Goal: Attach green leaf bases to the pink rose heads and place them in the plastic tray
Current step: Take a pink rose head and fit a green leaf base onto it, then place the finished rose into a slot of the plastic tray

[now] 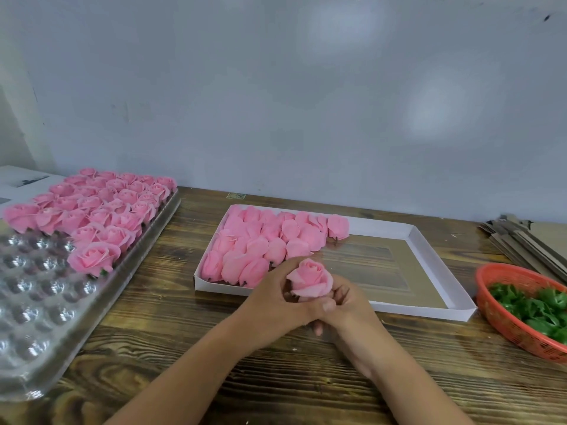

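Note:
A pink rose head (310, 278) stands upright between both hands at the table's centre. My left hand (277, 297) curls round its left side and base. My right hand (346, 305) cups it from the right and below; its underside is hidden by fingers. A white cardboard box (441, 271) behind the hands holds several loose rose heads (264, 240) in its left half. A clear plastic tray (40, 305) at the left carries several finished roses (104, 207) in its far rows. Green leaf bases (534, 308) fill an orange basket (503, 320) at the right.
A stack of flat brown cardboard pieces (521, 240) lies at the far right behind the basket. A grey wall closes off the back of the wooden table (171, 326). White paper (24, 179) lies behind the tray at the far left.

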Demonstrator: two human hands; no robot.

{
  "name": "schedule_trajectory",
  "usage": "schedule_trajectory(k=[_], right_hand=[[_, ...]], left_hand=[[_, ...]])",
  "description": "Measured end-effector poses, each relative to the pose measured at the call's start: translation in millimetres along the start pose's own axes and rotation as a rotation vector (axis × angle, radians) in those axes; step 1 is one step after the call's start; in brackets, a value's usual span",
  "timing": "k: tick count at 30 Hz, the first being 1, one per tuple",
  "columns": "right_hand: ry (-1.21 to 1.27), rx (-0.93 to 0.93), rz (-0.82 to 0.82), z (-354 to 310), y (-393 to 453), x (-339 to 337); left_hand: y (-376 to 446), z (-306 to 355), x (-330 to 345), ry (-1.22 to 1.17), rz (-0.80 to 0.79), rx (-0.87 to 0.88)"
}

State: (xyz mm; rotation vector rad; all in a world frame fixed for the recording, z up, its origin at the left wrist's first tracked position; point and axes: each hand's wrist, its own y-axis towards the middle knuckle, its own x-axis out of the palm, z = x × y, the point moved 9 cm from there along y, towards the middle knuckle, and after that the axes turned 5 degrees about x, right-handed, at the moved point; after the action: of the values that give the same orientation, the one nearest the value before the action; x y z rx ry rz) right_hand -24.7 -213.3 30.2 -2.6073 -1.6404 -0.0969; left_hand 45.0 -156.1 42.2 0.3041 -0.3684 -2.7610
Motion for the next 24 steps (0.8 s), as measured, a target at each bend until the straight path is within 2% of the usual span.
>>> schedule_trajectory(k=[5,8,12,15,19,24], right_hand=[[-0.174,-0.007,0.045,0.5,1.0,-3.8],[-0.213,0.002,0.026,2.9,0.7,0.3],[-0.096,-0.015,0.014,3.5,0.4,1.1],[0.012,-0.035,0.101,1.5,1.8,-9.4],[-0.13,-0.074,0.258,-1.3,2.1,-24.0],[-0.235,-0.095,0.208,-1.2,2.3,-15.5]], left_hand=[[0.7,5.2,-10.9,-0.037,0.129,0.074],[0.4,4.2,-10.0,-0.034,0.117,0.042],[-0.5,-0.3,-5.0,-0.078,0.057,-0.013],[-0.3,-4.8,-3.7,-0.051,0.034,-0.025],[1.4,-3.3,-13.0,0.065,0.113,0.005],[2.5,-10.5,-27.0,0.12,0.145,-0.054]])
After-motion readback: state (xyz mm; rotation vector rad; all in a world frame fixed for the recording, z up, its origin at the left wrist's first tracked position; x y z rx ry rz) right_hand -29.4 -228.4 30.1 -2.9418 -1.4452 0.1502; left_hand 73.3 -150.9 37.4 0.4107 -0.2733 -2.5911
